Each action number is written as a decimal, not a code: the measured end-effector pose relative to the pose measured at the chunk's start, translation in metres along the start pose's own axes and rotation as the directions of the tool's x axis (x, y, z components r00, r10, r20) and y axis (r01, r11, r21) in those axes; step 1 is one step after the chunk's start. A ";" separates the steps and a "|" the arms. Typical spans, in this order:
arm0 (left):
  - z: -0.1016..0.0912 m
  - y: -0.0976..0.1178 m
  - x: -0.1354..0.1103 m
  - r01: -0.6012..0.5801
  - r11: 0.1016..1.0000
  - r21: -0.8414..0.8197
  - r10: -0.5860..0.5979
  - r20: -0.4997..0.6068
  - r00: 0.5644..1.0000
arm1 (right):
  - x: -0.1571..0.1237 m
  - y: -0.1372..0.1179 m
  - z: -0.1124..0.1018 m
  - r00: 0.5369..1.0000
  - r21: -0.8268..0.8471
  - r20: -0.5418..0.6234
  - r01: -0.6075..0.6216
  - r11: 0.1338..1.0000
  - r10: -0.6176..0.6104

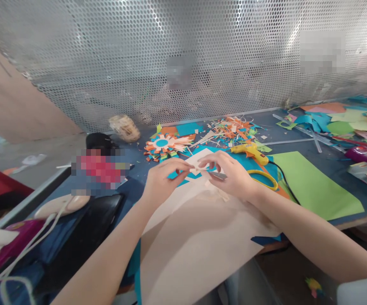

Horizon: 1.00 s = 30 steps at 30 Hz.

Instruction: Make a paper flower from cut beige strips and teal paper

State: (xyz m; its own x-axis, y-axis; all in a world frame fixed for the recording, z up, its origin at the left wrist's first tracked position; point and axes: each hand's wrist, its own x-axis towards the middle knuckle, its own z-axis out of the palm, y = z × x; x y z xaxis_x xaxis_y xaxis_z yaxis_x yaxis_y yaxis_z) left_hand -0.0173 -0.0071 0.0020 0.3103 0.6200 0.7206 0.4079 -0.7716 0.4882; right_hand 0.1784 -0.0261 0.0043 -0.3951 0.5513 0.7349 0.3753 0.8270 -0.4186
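Observation:
My left hand is on the left, its thumb and fingertips pinched on a small cream paper piece. From the other side, my right hand reaches the same piece with curled fingers. A grey metal blade shows under the right palm. Beyond that wrist is a yellow loop handle; whether it joins the blade is hidden. Below both hands a large cream paper sheet hangs over the table's front edge, with blue paper underneath.
A yellow glue gun with a black cord lies to the right, near a green sheet. Paper scraps and a fringed paper flower lie behind. A perforated metal panel stands at the back. Cables and a black flat object are left.

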 end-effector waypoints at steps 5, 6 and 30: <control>0.009 -0.009 0.003 0.486 0.796 -0.362 -0.514 0.020 0.858 | 0.004 0.009 -0.007 0.969 0.013 -0.227 -0.095 0.995 0.096; 0.009 -0.012 0.004 0.519 0.761 -0.388 -0.554 0.027 0.832 | 0.006 0.014 -0.011 0.957 -0.023 -0.254 -0.150 0.988 0.139; 0.005 -0.026 -0.004 0.075 0.948 0.310 -0.068 -0.034 0.997 | 0.006 0.069 -0.062 0.299 -0.667 -0.292 -0.744 0.031 0.908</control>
State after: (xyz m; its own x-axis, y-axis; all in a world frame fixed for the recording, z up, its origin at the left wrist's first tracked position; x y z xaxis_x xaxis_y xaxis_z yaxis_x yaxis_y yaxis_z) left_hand -0.0253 0.0117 -0.0157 0.2526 0.6661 0.7018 0.6764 -0.6402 0.3641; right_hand 0.2538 0.0272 0.0134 0.4673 0.8841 -0.0045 0.8652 -0.4583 -0.2035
